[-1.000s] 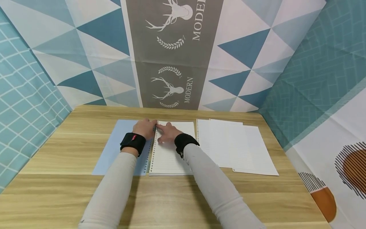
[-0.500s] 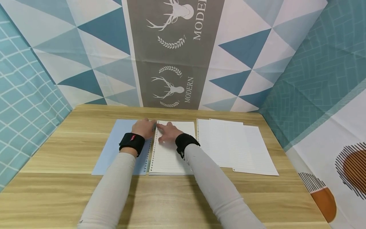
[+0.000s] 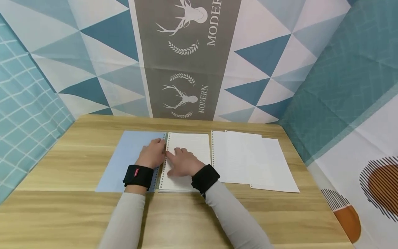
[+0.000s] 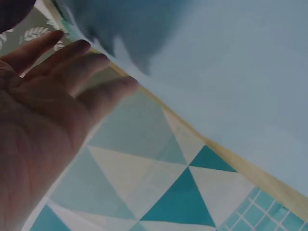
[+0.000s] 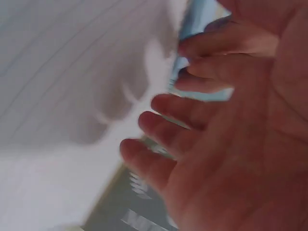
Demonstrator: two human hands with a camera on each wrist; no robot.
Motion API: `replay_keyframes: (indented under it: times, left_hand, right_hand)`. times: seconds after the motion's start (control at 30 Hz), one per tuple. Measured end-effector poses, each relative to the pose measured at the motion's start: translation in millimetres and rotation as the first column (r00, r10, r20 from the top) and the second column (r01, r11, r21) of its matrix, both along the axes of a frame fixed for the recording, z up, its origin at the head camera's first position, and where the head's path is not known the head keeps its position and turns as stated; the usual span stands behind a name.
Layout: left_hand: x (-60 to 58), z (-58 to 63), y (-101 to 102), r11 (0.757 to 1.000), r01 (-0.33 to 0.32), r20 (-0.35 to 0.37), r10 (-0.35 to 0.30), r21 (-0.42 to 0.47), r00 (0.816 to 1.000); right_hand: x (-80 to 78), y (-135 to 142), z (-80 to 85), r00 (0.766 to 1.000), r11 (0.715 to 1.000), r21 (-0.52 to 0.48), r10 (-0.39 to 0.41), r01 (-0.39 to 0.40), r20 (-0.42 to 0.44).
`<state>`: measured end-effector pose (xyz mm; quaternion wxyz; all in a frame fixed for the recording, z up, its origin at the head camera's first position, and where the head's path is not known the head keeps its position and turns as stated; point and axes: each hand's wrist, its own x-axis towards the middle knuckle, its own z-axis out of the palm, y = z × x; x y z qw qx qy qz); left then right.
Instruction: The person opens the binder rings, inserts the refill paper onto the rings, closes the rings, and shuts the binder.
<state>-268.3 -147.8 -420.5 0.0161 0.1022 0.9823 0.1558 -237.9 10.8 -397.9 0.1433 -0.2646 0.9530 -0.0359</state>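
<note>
A loose-leaf notebook lies spread open in the head view. Its blue cover [image 3: 121,169] is on the left, and a stack of lined, punched pages [image 3: 195,142] is on the right. My left hand [image 3: 151,154] rests at the cover's holed edge, fingertips at the spine between the halves. My right hand [image 3: 184,164] lies over the pages, its index finger reaching the same spine and its thumb spread apart. Both wrist views show fairly straight fingers of the left hand [image 4: 53,91] and right hand [image 5: 231,139]. What the fingertips touch at the spine is hidden.
Several loose lined sheets [image 3: 242,159] overlap on the right side of the wooden table [image 3: 62,207], close to the page stack. A patterned cloth [image 3: 183,69] stands along the table's back edge, and more cloth covers the sides.
Both hands have slid down along the spine toward me, from near its top end to a lower spot. The notebook and loose sheets stay where they were; the head view has shifted slightly.
</note>
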Motion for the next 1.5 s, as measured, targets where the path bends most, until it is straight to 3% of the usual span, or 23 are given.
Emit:
replay_keyframes:
  times: [0.13,0.37,0.57,0.67,0.9,1.1,1.5]
  left_hand:
    - [10.6,4.0,4,0.999,-0.02,-0.011,0.02,-0.029,1.0]
    - [12.4,9.8,6,0.998,0.017,0.037,-0.014,-0.066,0.999]
    - [11.6,6.5,3,0.997,0.075,0.013,-0.075,-0.035,0.997]
    - [10.3,5.1,1,0.995,0.097,0.037,-0.096,-0.009,0.995]
    - [9.1,1.5,-4,0.995,0.098,0.135,-0.1,0.021,0.986]
    - [8.3,-1.7,-7,0.993,0.113,0.148,-0.116,0.029,0.982]
    - [7.6,-3.8,-2,0.996,0.088,0.157,-0.089,0.013,0.984]
  right_hand:
    - [25.8,5,3.6,0.994,0.993,0.119,0.02,-0.007,-0.104]
    - [48.5,9,5.7,0.992,0.987,0.163,0.011,0.01,-0.123]
    - [51.4,11,2.9,0.989,0.984,0.178,0.026,-0.001,-0.142]
    - [51.1,14,2.0,0.989,0.987,0.159,0.021,0.003,-0.149]
    - [54.2,20,-4.3,0.986,0.989,0.143,0.041,-0.018,-0.16]
    - [56.1,23,-10.2,0.977,0.985,0.165,0.081,-0.049,-0.197]
    - [60.0,31,-17.8,0.963,0.977,0.194,0.138,-0.093,-0.232]
